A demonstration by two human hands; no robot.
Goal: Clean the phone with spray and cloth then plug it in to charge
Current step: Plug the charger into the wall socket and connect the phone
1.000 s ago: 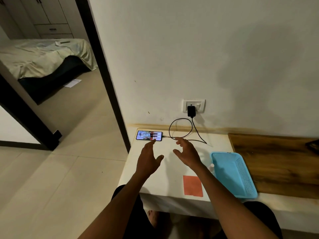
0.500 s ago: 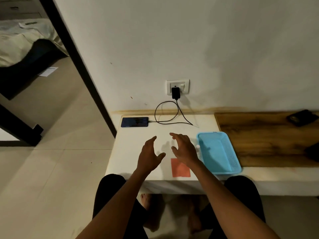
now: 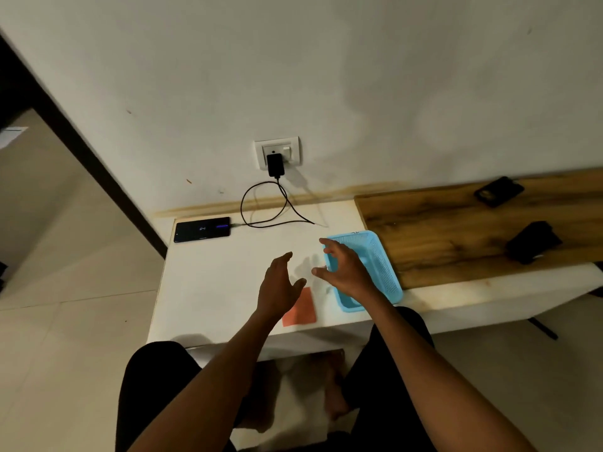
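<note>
The dark phone (image 3: pixel 202 229) lies flat at the far left of the white table (image 3: pixel 212 288), its screen dim with a small charging mark. A black cable (image 3: pixel 261 207) runs from its right end in a loop up to the black charger (image 3: pixel 275 165) in the wall socket (image 3: pixel 277 151). An orange cloth (image 3: pixel 301 309) lies near the table's front edge. My left hand (image 3: pixel 279 285) hovers open above the cloth's left part. Held open in front of the blue basket (image 3: pixel 381 265), my right hand (image 3: pixel 346 269) holds nothing. No spray bottle shows.
A wooden board (image 3: pixel 456 230) covers the table's right side, with two dark objects (image 3: pixel 499 191) (image 3: pixel 532 241) on it. A dark door frame (image 3: pixel 81 148) stands to the left. My knees and bare feet are under the table's front edge.
Both hands have drawn back from the phone toward the table's front. The phone's bright screen has gone dim. The view has tilted down and shifted right.
</note>
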